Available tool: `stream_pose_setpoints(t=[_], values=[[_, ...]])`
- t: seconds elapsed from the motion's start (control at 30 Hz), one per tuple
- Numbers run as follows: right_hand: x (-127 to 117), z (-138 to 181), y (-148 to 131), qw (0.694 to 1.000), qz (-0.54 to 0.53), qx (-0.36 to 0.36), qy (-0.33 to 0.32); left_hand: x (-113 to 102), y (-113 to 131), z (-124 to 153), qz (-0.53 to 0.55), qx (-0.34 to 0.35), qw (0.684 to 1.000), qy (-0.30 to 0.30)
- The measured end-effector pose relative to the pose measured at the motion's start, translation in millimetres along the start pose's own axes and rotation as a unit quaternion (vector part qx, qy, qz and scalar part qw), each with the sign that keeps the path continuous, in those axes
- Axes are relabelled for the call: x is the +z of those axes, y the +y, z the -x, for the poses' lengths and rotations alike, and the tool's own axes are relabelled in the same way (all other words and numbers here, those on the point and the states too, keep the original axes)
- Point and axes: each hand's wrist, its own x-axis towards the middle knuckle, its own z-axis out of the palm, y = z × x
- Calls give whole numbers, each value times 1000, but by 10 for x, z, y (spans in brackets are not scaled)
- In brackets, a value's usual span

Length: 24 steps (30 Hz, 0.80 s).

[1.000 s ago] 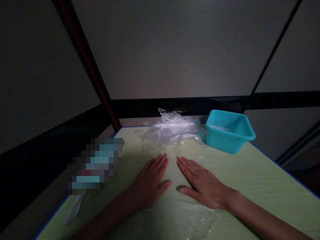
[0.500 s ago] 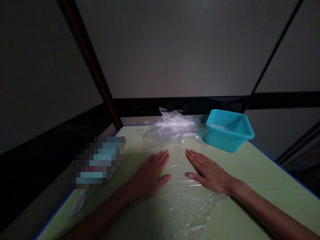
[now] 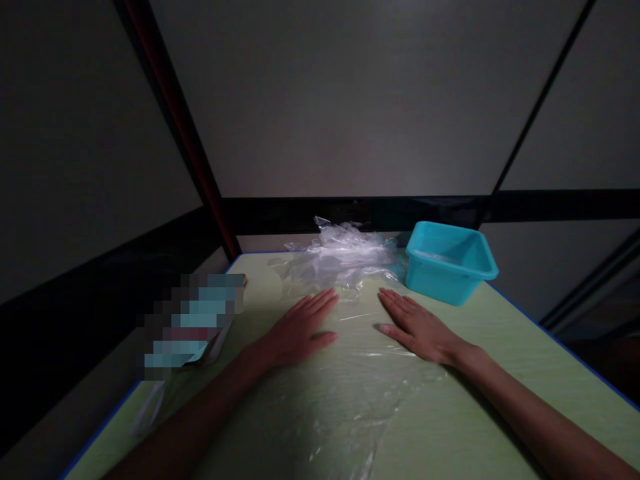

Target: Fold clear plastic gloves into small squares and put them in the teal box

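**Both hands flat on a plastic sheet**

Your pale green surface (image 3: pixel 500 373) has a blue edge and fills the lower half of the head view, running away from you toward a dark rail and a grey wall. A clear plastic sheet (image 3: pixel 350 393) is spread on it in the middle. The sheet is creased and glinting, and it reaches from the near edge up to where your fingers end.

At the far edge lies a crumpled heap of plastic (image 3: pixel 345 257), just beyond your fingertips. Close to its right stands a turquoise tub (image 3: pixel 440 287), upright, with its opening facing up. The light is too dim to tell what is inside it.

Your left hand (image 3: pixel 295 333) lies palm down on the sheet, fingers straight and together, thumb out, gripping nothing. Your right hand (image 3: pixel 417 327) lies the same way, flat and spread. The two hands are apart, with a strip of sheet between them, and the right hand lies near the tub.
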Motion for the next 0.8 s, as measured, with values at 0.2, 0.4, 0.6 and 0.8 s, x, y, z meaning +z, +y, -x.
stream_pose_setpoints(t=[0.2, 0.4, 0.6, 0.8], values=[[-129, -8, -135, 998, -30, 7, 45, -114, 222, 116, -36, -27, 997, 59], [-92, -52, -625, 997, -28, -70, 30, 75, 574, 313, -11, -91, 995, 40], [102, -99, -917, 995, -16, -94, 21, 217, 567, 344, -32, -104, 992, 55], [152, -60, -803, 996, -5, -90, 11, 194, 511, 370, -48, -97, 994, 34]])
